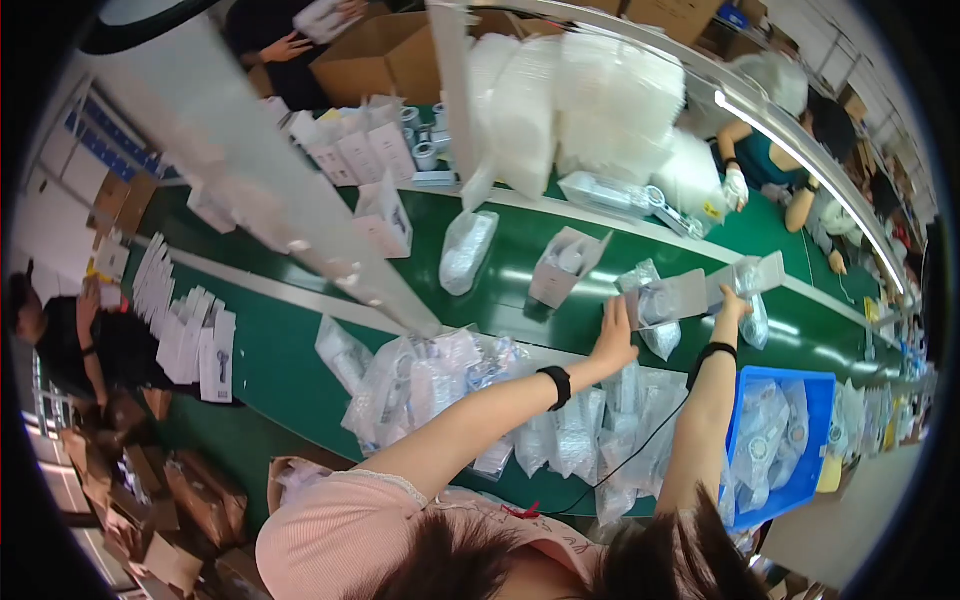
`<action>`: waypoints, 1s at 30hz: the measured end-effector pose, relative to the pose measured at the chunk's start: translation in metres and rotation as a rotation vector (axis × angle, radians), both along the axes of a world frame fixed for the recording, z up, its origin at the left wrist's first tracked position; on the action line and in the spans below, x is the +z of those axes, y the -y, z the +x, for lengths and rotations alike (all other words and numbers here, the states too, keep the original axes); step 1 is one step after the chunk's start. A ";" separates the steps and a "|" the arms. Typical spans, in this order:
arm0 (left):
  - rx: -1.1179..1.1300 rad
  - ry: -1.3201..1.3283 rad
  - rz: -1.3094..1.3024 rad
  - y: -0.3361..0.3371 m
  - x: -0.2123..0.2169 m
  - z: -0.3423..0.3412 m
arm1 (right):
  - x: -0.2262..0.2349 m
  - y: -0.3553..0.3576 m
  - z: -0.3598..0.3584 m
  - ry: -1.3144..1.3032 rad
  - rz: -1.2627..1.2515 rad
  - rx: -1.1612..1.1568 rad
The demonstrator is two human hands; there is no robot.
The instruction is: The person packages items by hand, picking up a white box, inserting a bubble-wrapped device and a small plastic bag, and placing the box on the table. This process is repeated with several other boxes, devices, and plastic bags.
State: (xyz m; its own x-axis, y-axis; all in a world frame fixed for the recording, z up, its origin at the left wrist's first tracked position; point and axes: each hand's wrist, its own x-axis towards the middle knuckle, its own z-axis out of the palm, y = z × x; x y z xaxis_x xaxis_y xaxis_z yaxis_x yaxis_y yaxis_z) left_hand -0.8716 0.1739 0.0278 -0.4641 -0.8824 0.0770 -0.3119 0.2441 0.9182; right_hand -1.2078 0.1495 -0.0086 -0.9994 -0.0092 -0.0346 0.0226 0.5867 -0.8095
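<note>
My left hand (616, 342) is at the left side of an open white box (683, 298), its fingers against the wall and its flap standing out to the right. Something wrapped in silvery film shows inside. Just right of it, my right hand (735, 303) grips the lower part of a second open white box (748, 273). Clear-bagged items, one a silvery bagged item (661, 341) and another a bagged item (755, 325), lie on the green belt around the boxes, partly hidden by them. Both wrists wear black bands; a thin black cord runs from the right one.
Bagged parts (430, 385) are heaped along the near table edge. A blue bin (828, 400) of bagged parts stands right. On the belt are an open box (553, 282) and a bagged item (468, 255). A grey post (330, 225) crosses the left. Co-workers sit left and far right.
</note>
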 end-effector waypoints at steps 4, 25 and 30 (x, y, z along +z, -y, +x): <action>-0.180 0.048 0.129 -0.043 0.056 0.062 | 0.075 -0.009 0.115 0.123 -0.182 0.040; 0.593 0.430 -0.493 0.298 -0.015 0.628 | 0.116 0.051 0.720 -0.475 -0.285 1.106; 0.493 0.837 -0.423 0.368 -0.051 0.636 | 0.050 0.146 0.692 -0.519 0.437 0.806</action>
